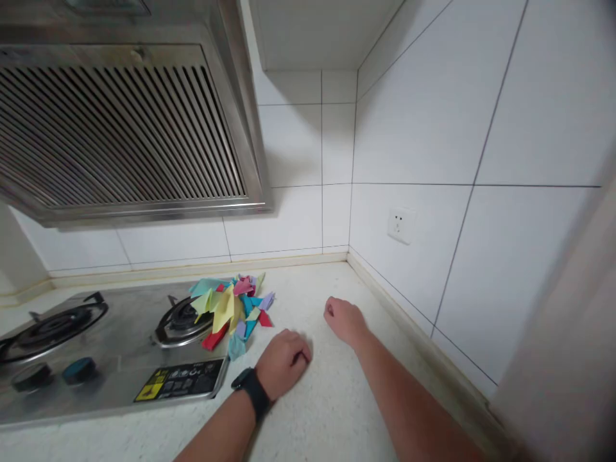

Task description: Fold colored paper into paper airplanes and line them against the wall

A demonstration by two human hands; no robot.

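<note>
My left hand point(283, 360), with a black watch on the wrist, rests on the speckled countertop point(327, 410) with its fingers curled into a fist and nothing visible in it. My right hand point(342, 319) lies on the counter further back, also curled shut, knuckles up. A heap of folded coloured paper pieces point(234, 309) in yellow, blue, pink, red and purple lies to the left of both hands, partly over the right burner point(181, 321) of the steel gas stove point(120, 359). Neither hand touches the paper.
A steel range hood point(120, 122) hangs low over the stove. White tiled walls meet in a corner behind; a wall socket point(400, 224) sits on the right wall. The left burner point(55, 327) and two dark knobs point(79, 370) are at the left.
</note>
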